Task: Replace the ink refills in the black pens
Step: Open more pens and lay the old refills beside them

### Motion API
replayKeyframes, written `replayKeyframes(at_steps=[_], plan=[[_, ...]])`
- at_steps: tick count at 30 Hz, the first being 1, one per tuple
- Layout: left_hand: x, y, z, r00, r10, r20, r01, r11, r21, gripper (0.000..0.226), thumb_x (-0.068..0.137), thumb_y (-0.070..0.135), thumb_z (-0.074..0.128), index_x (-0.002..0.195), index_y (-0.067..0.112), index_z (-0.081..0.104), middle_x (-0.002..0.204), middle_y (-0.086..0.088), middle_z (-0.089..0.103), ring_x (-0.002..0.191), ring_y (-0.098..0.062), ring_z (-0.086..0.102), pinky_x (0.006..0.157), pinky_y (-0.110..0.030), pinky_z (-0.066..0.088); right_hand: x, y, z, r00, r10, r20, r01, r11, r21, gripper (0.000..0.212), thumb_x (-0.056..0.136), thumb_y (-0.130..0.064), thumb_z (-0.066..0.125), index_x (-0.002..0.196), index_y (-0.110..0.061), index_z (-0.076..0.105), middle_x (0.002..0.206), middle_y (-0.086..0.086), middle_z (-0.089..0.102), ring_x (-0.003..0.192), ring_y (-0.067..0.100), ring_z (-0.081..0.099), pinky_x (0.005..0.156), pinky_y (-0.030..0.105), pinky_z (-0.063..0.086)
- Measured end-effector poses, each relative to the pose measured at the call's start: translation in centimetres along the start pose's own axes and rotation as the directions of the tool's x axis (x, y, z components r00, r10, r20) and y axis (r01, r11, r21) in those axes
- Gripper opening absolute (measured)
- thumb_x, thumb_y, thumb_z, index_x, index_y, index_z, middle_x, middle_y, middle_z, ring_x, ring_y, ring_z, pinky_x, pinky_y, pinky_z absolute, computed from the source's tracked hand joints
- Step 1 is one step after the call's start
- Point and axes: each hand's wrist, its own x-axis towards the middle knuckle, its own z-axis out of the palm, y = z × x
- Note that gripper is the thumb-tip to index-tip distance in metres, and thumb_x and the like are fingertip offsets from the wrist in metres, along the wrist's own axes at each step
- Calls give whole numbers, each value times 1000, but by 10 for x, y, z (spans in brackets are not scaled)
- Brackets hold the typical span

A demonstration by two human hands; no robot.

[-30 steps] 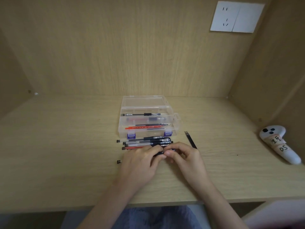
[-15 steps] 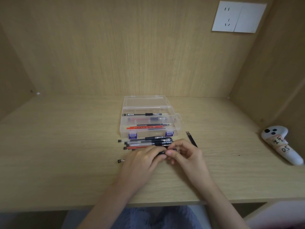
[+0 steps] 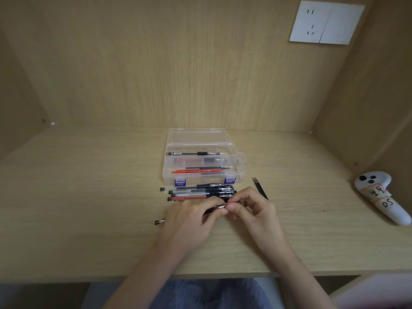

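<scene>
Both hands meet over the wooden desk [image 3: 89, 197], a little in front of a clear plastic box [image 3: 201, 159]. The left hand [image 3: 189, 221] wraps around the barrel of a black pen [image 3: 211, 210], which lies almost level and points to the right; the far end of this pen [image 3: 157, 222] comes out from under the hand on the left side, with a small dark cap on it. The right hand [image 3: 254, 210] pinches the metal tip of the same pen between thumb and forefinger, and the other fingers curl loosely. The two hands touch each other at the pen tip. Whether the tip is loose or screwed tight, I cannot tell. Just behind the hands, between them and the box, lies a small group of pens [image 3: 200, 192] side by side, most with black grips and one with a red refill inside. The box stands open, its lid flat behind it, and holds one black pen [image 3: 194, 153] in the far part and some loose refills [image 3: 200, 171], red and dark, in the near part. To the right of the box a pair of black tweezers [image 3: 259, 188] lies on the desk, partly hidden by the right hand. Far to the right, well apart from all this, rests a white controller [image 3: 379, 195] with handwritten labels on it.
</scene>
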Motion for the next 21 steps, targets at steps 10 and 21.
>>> replayKeyframes(at_steps=[10, 21], plan=[[-3, -6, -4, 991, -124, 58, 125, 992, -22, 33, 87, 46, 48, 114, 36, 32, 83, 16, 63, 59, 7, 50, 55, -15, 37, 1, 5, -1, 999, 44, -27, -50, 963, -264, 9, 81, -24, 71, 78, -24, 62, 78, -8, 65, 79, 9, 60, 76, 25, 45], [-5, -9, -2, 998, -59, 23, 60, 997, -48, 16, 84, 37, 59, 96, 29, 52, 91, 16, 63, 84, 0, 58, 70, -21, 45, 4, 13, -2, 996, -92, 11, 89, 915, -394, 31, 70, -50, 72, 96, -32, 70, 89, -15, 63, 97, 6, 51, 87, 17, 39]])
